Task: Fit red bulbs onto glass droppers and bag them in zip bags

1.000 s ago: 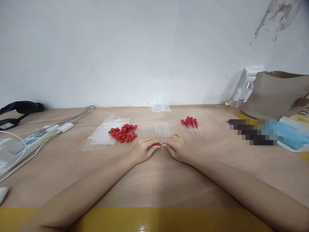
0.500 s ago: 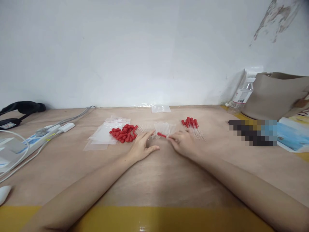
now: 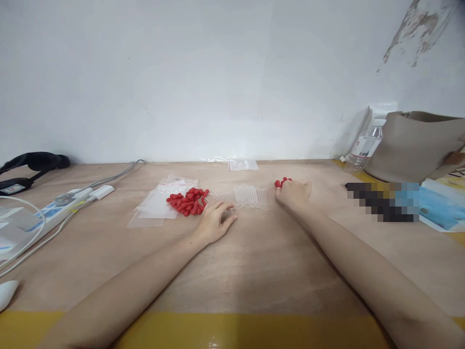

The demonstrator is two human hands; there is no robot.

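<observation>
My left hand [image 3: 214,220] rests on the table with thumb and fingers apart, holding nothing. Its fingertips lie by the near ends of a row of thin clear tubes [image 3: 250,196]. Just left of it is a heap of red rubber bulbs [image 3: 187,201]. Over at the right, my right hand [image 3: 295,194] is curled closed above the group of droppers, which are clear tubes with red bulbs. Only a few red bulbs [image 3: 282,182] of that group show past the knuckles. The fingertips and whatever they may hold are hidden behind the hand.
Clear plastic bags [image 3: 152,201] lie left of the bulbs, and another bag [image 3: 243,165] lies by the wall. A power strip [image 3: 60,211] with cables runs along the left. At the right stand a plastic bottle [image 3: 368,143] and a grey-beige bag [image 3: 410,145], near a blue packet [image 3: 441,206].
My right hand has moved right, from the middle of the tubes to the dropper group. The red-bulbed dropper it held there is out of sight. My left hand has barely moved.
</observation>
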